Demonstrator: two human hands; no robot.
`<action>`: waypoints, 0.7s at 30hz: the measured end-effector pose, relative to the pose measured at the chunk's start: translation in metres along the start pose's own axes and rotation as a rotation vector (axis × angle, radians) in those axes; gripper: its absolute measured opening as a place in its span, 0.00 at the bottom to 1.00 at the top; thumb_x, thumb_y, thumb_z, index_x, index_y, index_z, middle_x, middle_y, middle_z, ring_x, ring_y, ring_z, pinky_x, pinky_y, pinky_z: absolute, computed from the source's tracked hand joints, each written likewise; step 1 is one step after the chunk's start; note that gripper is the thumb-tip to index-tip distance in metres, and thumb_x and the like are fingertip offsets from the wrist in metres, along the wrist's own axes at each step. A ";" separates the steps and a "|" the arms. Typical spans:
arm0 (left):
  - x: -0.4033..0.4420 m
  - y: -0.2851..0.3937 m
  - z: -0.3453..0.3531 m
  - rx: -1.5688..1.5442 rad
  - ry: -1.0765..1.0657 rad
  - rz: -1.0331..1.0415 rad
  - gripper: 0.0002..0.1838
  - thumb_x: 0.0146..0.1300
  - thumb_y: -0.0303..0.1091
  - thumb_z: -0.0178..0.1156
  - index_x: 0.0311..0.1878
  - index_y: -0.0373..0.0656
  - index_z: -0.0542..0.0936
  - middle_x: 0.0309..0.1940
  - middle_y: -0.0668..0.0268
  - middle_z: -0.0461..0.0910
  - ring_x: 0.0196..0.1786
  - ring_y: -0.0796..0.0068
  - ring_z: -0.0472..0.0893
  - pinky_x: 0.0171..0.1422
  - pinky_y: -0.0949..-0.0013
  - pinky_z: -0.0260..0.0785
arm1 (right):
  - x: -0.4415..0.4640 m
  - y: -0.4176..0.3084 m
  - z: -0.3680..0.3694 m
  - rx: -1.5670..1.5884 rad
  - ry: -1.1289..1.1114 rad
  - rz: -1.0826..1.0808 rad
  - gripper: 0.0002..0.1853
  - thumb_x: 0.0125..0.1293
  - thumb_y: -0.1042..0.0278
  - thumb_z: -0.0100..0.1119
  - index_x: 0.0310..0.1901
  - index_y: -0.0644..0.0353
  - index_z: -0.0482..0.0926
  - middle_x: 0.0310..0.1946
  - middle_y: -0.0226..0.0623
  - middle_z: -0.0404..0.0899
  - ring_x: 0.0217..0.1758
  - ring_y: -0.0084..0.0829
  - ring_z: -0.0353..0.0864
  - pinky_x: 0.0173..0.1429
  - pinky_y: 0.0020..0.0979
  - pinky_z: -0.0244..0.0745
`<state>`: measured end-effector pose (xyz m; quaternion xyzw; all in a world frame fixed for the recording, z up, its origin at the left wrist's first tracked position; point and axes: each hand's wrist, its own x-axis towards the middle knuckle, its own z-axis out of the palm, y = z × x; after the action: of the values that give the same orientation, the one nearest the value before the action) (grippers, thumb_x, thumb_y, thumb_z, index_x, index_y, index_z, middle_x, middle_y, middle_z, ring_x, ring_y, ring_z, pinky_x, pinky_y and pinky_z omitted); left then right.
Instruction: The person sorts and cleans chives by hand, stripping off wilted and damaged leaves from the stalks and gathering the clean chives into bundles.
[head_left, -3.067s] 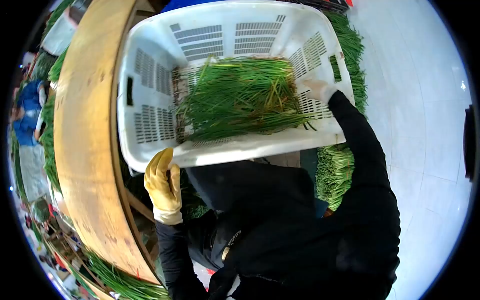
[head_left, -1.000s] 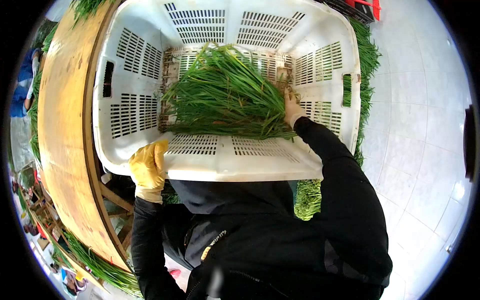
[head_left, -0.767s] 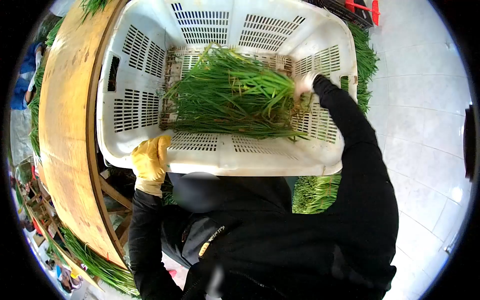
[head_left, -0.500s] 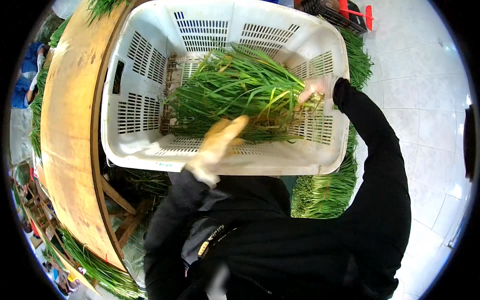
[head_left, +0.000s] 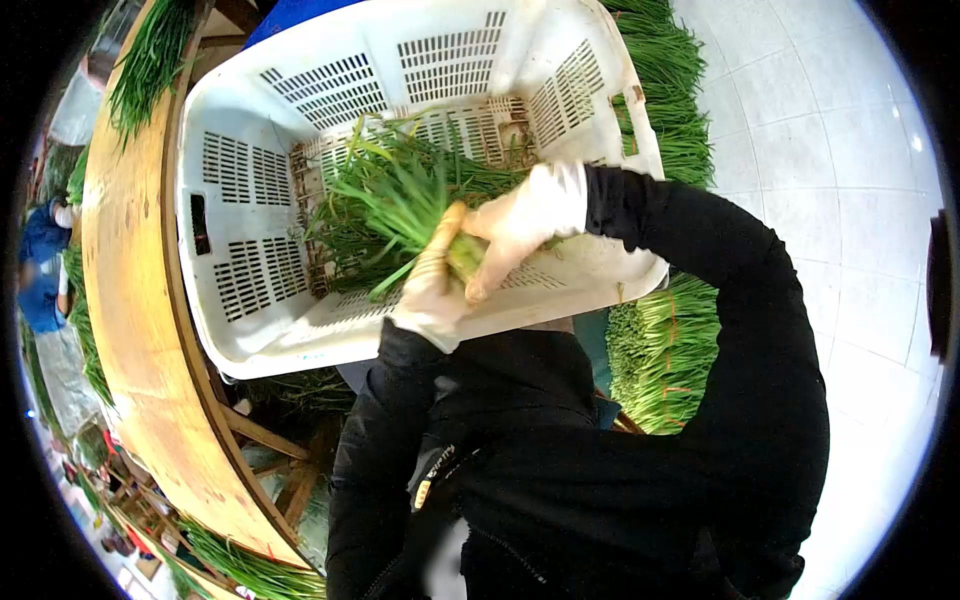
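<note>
Far left: co-worker in blue (head_left: pixel 44 270) beyond the wood table (head_left: pixel 130 290); greens (head_left: pixel 152 75) hang over its far end. Right of the table: white crate (head_left: pixel 255 358), slightly skewed in view, loose greens (head_left: pixel 340 235) flat on its floor.

Left hand (head_left: pixel 432 285), yellow glove: half a second ago open and blurred over the crate's near wall, touching no bunch. Now at the stalk end of the bunch (head_left: pixel 405 205), fingers curled around its near-left side.

Bunch: over the crate's near half, above the loose greens. Was by the right wall in the right hand alone; now nearer the body, between both hands. Long axis diagonal: leaf tips up-left, toward the far-left of the crate, stalk ends down-right. Leaves fan out, some blur.

Right hand (head_left: pixel 512 228), pale glove: grasping the stalk end from the right, fingers wrapped, thumb on the near side. Has come in from the right wall.

Right of crate: tied bundles (head_left: pixel 665 350), then tiled floor (head_left: pixel 790 160).
</note>
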<state>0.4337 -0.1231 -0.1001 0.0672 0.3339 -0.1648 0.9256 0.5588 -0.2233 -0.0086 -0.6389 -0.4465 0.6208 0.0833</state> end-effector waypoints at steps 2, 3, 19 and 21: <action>-0.012 0.007 -0.011 0.023 0.036 0.104 0.11 0.58 0.37 0.57 0.41 0.42 0.74 0.37 0.62 0.77 0.35 0.69 0.76 0.41 0.64 0.73 | 0.002 0.020 -0.023 0.380 -0.127 -0.248 0.35 0.54 0.42 0.55 0.48 0.74 0.69 0.37 0.44 0.78 0.36 0.34 0.77 0.41 0.28 0.73; -0.029 0.008 0.002 0.033 0.080 0.119 0.10 0.57 0.35 0.58 0.40 0.41 0.74 0.36 0.62 0.77 0.34 0.69 0.77 0.39 0.65 0.73 | 0.002 0.040 -0.037 0.714 -0.198 -0.333 0.35 0.56 0.45 0.54 0.52 0.73 0.67 0.38 0.43 0.78 0.37 0.32 0.76 0.41 0.26 0.73; -0.041 0.018 -0.009 0.143 0.199 0.108 0.10 0.53 0.32 0.61 0.38 0.43 0.73 0.29 0.60 0.77 0.30 0.70 0.77 0.34 0.73 0.72 | 0.231 0.186 0.083 -0.408 0.274 0.137 0.32 0.58 0.62 0.51 0.60 0.68 0.54 0.54 0.50 0.66 0.57 0.39 0.67 0.53 0.32 0.67; -0.074 0.024 0.012 0.232 0.273 0.107 0.09 0.51 0.32 0.62 0.34 0.45 0.72 0.25 0.65 0.74 0.28 0.74 0.75 0.30 0.74 0.71 | 0.194 0.208 0.081 -0.526 0.340 0.215 0.22 0.58 0.69 0.49 0.54 0.66 0.63 0.52 0.44 0.69 0.55 0.35 0.69 0.52 0.32 0.68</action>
<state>0.3961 -0.0839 -0.0436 0.2128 0.4313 -0.1419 0.8652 0.5526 -0.2508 -0.3034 -0.7764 -0.5013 0.3741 -0.0774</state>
